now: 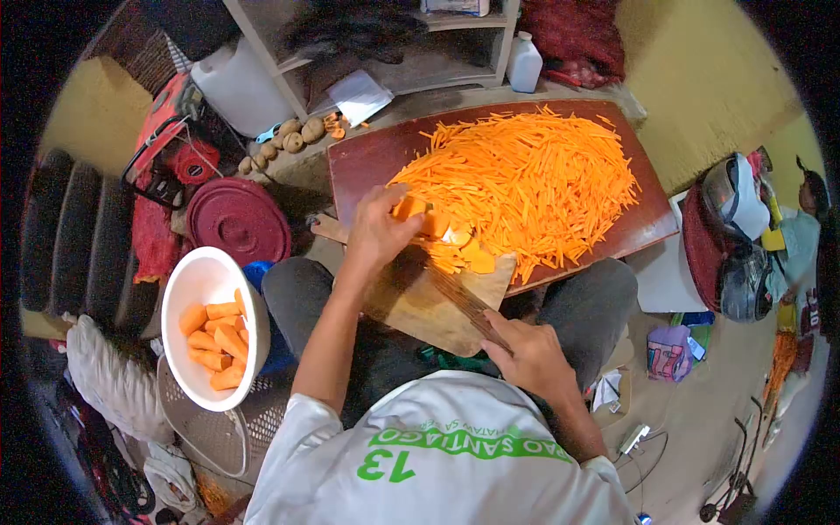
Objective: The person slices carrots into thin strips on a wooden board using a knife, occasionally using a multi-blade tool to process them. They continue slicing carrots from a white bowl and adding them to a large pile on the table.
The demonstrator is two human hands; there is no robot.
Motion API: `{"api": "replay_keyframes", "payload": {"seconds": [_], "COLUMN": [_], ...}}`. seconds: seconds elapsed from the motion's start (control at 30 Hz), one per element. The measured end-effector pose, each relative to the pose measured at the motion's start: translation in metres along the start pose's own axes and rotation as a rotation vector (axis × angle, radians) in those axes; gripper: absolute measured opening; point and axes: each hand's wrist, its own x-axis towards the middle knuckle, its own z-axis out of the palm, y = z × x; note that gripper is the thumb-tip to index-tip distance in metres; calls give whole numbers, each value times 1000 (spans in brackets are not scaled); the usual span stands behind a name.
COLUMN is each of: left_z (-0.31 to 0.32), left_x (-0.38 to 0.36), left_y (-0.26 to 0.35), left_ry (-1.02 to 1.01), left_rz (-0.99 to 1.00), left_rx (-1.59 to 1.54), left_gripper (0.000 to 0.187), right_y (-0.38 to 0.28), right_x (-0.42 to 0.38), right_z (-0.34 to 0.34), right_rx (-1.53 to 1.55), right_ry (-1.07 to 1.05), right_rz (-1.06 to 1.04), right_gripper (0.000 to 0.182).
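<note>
My left hand [378, 229] has its fingers curled on a chunk of carrot [409, 208] at the near left edge of a big heap of carrot strips [538, 188]. In my right hand [535, 357] is a knife [462, 296], which slants up and left across a wooden cutting board [411, 308]. Its blade end reaches the carrot pieces below my left hand, and part of it is hard to make out. Several thin carrot slices [477, 256] lie at the board's top edge. The board rests over my lap, against a reddish-brown table [357, 162].
At my left stands a white bowl [172, 350] of carrot chunks. Behind it are a maroon lid [238, 219] and several potatoes [312, 130]. A white jug [524, 63] stands beside the shelf [402, 83]. Bags and a white bucket [661, 280] are at right.
</note>
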Motion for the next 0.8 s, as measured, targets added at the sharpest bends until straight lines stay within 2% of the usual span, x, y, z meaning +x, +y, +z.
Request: {"api": "replay_keyframes", "payload": {"seconds": [0.1,0.13,0.2,0.33,0.4,0.5,0.6,0.7,0.8], "left_z": [-32,-39,-34,-21,-25,-23,-25,-20,-19], "left_x": [-30,-44,-75,-107,-111,-116,-117,-119,-117], "left_y": [33,39,45,52,58,50,48,47,53], "left_ry": [16,-43,-47,-93,-171,-139,-239,-170,-150], "left_rz": [-180,-206,-170,-145,-190,-141,-132,-30,8], "left_rx": [63,129,137,110,55,-38,32,89,144], "left_gripper": [42,41,41,42,42,39,41,33,32], "right_y": [0,-1,-3,-4,-4,6,-1,-1,-7], "right_x": [3,4,10,23,29,34,43,45,45], "right_z": [1,2,0,8,13,21,15,18,17], "right_rx": [122,204,364,458,475,472,436,377,383], "right_ry": [31,10,-34,-43,-50,-100,-147,-149,-158], "right_rz": [30,59,115,83,93,131,112,61,96], "right_gripper": [44,42,39,37,36,35,37,39,40]}}
